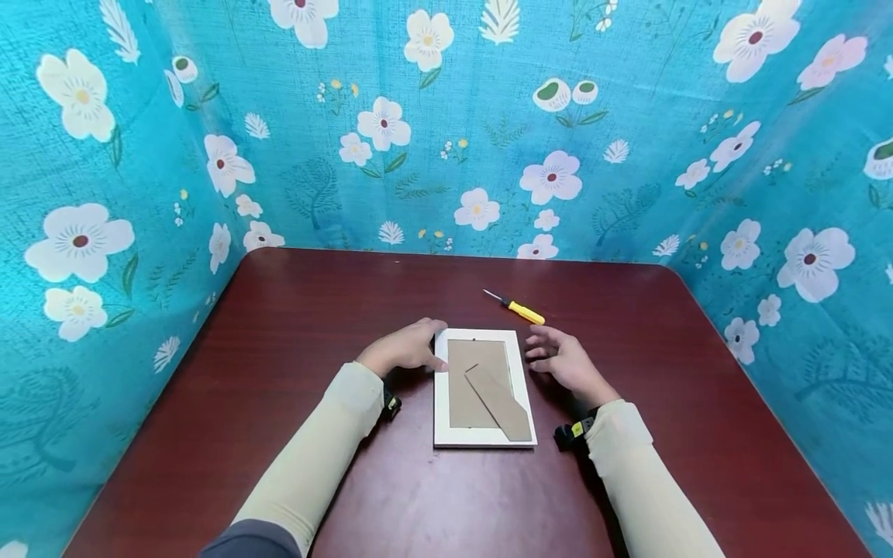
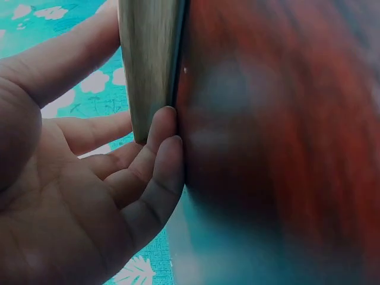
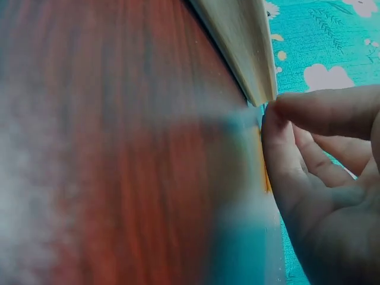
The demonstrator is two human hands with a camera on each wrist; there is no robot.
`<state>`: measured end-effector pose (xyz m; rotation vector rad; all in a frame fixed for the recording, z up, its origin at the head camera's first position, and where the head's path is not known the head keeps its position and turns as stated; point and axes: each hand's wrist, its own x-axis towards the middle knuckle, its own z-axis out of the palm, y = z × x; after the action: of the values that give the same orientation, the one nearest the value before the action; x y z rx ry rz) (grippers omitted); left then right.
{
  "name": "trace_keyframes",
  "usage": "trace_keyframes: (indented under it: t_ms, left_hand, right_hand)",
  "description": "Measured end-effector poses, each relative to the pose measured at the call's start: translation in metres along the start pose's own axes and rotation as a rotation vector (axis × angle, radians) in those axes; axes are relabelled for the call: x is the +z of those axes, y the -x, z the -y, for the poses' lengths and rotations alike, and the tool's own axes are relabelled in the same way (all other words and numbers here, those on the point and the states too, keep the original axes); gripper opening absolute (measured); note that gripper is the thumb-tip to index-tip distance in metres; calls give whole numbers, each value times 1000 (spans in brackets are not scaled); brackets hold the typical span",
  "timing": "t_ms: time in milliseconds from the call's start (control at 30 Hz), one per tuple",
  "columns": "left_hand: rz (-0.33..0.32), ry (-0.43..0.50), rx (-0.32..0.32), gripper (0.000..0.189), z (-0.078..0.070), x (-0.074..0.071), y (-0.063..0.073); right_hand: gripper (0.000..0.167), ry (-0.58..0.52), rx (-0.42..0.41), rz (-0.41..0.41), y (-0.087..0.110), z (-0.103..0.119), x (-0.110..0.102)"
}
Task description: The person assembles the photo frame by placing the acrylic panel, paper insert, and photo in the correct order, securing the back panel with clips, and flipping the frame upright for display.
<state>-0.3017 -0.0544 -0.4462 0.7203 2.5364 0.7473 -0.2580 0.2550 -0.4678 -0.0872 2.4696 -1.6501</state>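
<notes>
A white picture frame (image 1: 441, 403) lies back side up on the table, its brown backing board and angled easel stand (image 1: 498, 399) showing. At its left edge, my left hand (image 1: 408, 347) holds the frame near the far left corner, thumb over the border. The left wrist view shows that hand's fingers (image 2: 169, 160) curled by the end of the frame's wood-toned side (image 2: 151, 65). My right hand (image 1: 567, 363) hovers just off the right edge with loosely bent fingers and nothing in them. In the right wrist view, its thumb and forefinger are close to the frame's corner (image 3: 258, 77).
A yellow-handled screwdriver (image 1: 525, 312) lies beyond the frame, its tip toward the far left. The dark red-brown table (image 1: 314, 294) is bordered by a blue flowered cloth (image 1: 432, 178) at the back and sides.
</notes>
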Motion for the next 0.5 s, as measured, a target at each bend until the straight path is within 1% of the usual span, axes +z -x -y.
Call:
trace_keyframes:
  t_ms: [67,133,267,500]
  left_hand:
    - [-2,1,-3,81,-1,0,-2]
    - [-5,8,-13,81,-2,-1,-3]
    - [-9,21,-25,82,-1,-1,-6]
    - [2,46,-17,82,3,4,-6]
  right_hand:
    - [68,18,1,-15,-3,-2,-3]
    - [66,40,-14,-33,-6,-3,-5]
    - [62,93,-42,-67,-11,2,-6]
    - [54,238,-31,-89,-21,7,-5]
